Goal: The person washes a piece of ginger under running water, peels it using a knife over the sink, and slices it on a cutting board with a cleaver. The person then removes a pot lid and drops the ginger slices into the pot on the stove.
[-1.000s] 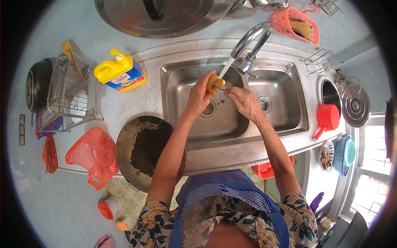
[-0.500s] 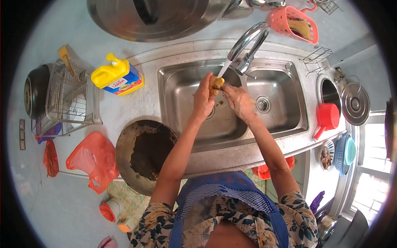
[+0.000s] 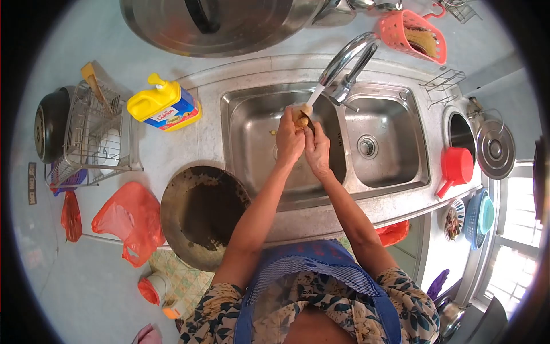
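Note:
Over the left basin of the steel sink (image 3: 246, 172), my left hand (image 3: 290, 140) is closed around a knobbly, pale yellow-brown piece of ginger (image 3: 302, 109). Water from the chrome faucet (image 3: 342, 54) runs down onto the top of the root. My right hand (image 3: 317, 149) is closed close beside the left one, its fingers up against the ginger. It grips a small dark, thin-bladed tool (image 3: 307, 116), mostly hidden by the fingers, so its exact kind is unclear. Small yellowish scraps (image 3: 272, 132) lie on the basin floor.
Left of the sink stand a blackened wok (image 3: 195, 212), a yellow detergent jug (image 3: 166, 106), a red plastic bag (image 3: 130, 215) and a wire dish rack (image 3: 94, 135). A red dipper (image 3: 456, 166) sits at the right. A pink basket (image 3: 409, 37) hangs behind the faucet.
My right hand has moved left and closer to my body, now almost touching my left hand. The ginger has been turned and lifted nearer the water stream.

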